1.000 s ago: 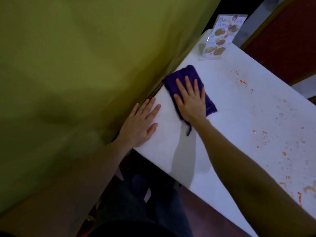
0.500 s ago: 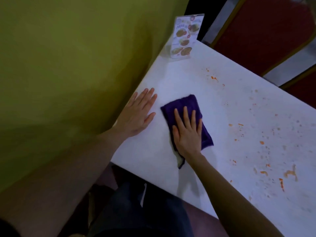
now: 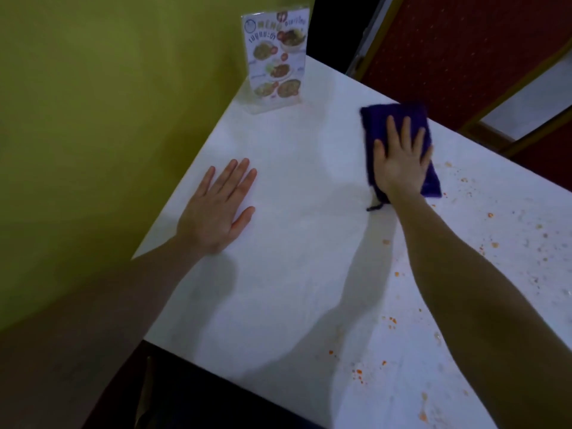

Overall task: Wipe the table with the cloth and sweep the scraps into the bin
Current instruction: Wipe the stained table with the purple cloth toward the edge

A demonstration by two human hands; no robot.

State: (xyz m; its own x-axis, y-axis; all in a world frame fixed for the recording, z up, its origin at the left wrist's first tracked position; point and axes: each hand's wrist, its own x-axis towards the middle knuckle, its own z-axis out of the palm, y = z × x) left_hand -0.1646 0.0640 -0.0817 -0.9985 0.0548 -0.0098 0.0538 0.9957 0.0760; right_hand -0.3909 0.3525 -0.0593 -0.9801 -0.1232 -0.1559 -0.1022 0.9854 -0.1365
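A folded purple cloth [image 3: 383,119] lies flat on the white table [image 3: 294,243] near its far edge. My right hand [image 3: 400,159] presses down on the cloth with fingers spread flat, covering its middle. Flat on the bare tabletop near the left edge rests my left hand [image 3: 216,209], palm down, fingers apart, holding nothing. Orange food scraps [image 3: 483,243] are scattered over the right part of the table, from just beside the cloth down to the near edge. No bin is in view.
A clear plastic menu stand [image 3: 277,60] stands upright at the table's far left corner, against the yellow-green wall [image 3: 108,119]. A red chair back [image 3: 464,48] stands just beyond the far edge. My dark trousers [image 3: 185,397] show below the near edge.
My right hand has slid the cloth from the wall side out toward the far right of the table, close to the scraps. My left hand stayed flat on the table.
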